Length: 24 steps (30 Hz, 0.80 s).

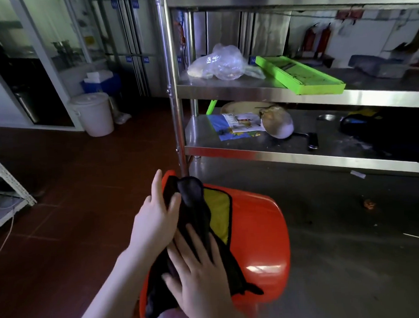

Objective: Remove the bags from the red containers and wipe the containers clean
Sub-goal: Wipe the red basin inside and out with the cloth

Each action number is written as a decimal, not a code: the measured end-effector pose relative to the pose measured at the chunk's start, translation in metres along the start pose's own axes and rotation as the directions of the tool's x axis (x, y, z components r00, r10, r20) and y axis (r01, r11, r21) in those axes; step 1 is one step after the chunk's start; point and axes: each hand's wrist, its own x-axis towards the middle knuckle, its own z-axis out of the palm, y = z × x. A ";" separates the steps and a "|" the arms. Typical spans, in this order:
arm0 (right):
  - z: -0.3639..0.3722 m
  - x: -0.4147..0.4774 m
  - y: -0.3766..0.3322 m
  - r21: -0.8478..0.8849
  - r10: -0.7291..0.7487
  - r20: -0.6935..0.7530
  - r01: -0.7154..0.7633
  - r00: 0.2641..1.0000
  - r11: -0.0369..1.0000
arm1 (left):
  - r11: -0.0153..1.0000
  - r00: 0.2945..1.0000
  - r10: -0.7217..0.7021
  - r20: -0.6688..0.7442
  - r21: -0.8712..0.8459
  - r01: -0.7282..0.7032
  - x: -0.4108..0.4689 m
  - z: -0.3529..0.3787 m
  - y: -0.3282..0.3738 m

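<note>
Red glossy plastic container (pixel 257 231) is lying tipped on the floor beside the steel shelf rack (pixel 248 89), with a black-and-yellow cloth (pixel 206 221) draped over its curved wall. Likely trouble: the slick tub could be rolling away under a lopsided push, or the cloth bunching and sliding off. Left hand (pixel 156 219) is bracing the far edge, fingers straight, thumb on the cloth. Right hand (pixel 201 279) is pressing flat on the cloth, fingers spread. Neither is curling round anything.

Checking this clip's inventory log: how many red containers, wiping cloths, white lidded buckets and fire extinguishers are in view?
Red container: 1
Black-and-yellow cloth: 1
White lidded bucket: 1
Fire extinguishers: 2
Total: 5
</note>
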 end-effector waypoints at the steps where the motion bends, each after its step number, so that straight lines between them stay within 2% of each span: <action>1: 0.002 -0.003 0.000 0.008 -0.008 -0.023 0.008 1.000 1.000 | 0.998 0.999 -0.045 -0.006 0.047 0.046 0.007 0.004 -0.001; 4: -0.004 0.020 0.010 0.029 0.016 -0.037 -0.015 0.999 0.999 | 0.997 0.996 -0.078 -0.033 -0.028 0.077 0.008 0.006 -0.012; 6: -0.012 0.056 0.029 -0.011 0.130 -0.008 -0.130 0.992 0.991 | 0.997 0.997 -0.055 -0.053 -0.057 0.052 0.000 0.005 -0.019; 8: -0.024 0.100 0.055 -0.004 0.247 0.164 -0.249 0.955 0.968 | 0.996 0.996 -0.021 -0.084 -0.088 0.014 -0.014 0.005 -0.023; 10: -0.030 0.136 0.076 0.029 0.278 0.429 -0.320 0.860 0.947 | 0.996 0.995 0.003 -0.101 -0.084 -0.011 -0.026 0.006 -0.024; 11: -0.030 0.143 0.080 0.027 0.266 0.504 -0.323 0.822 0.946 | 0.998 0.994 -0.001 -0.109 -0.062 -0.006 -0.031 0.006 -0.023; 12: -0.030 0.141 0.080 0.027 0.256 0.516 -0.315 0.818 0.949 | 1.000 0.993 -0.003 -0.121 -0.021 0.000 -0.033 0.005 -0.023; 13: -0.030 0.130 0.078 0.025 0.244 0.475 -0.290 0.845 0.957 | 1.000 0.991 -0.001 -0.134 0.026 0.004 -0.033 0.003 -0.022; 16: -0.035 0.059 0.059 -0.042 0.144 0.220 -0.139 0.965 0.989 | 0.989 0.992 -0.001 -0.126 0.145 0.020 -0.031 0.000 -0.021; 19: -0.036 -0.010 0.048 -0.030 0.026 0.135 -0.022 0.991 0.999 | 0.989 0.996 0.006 -0.092 0.147 0.008 -0.026 -0.002 -0.019; 21: -0.037 -0.013 0.058 -0.029 0.017 0.124 -0.013 0.992 0.999 | 0.996 0.996 0.002 -0.092 0.092 0.007 -0.027 0.000 -0.017; 24: -0.042 0.030 0.086 -0.100 0.161 0.134 -0.148 0.978 0.984 | 0.999 0.992 -0.033 -0.120 -0.025 0.031 -0.034 0.002 -0.016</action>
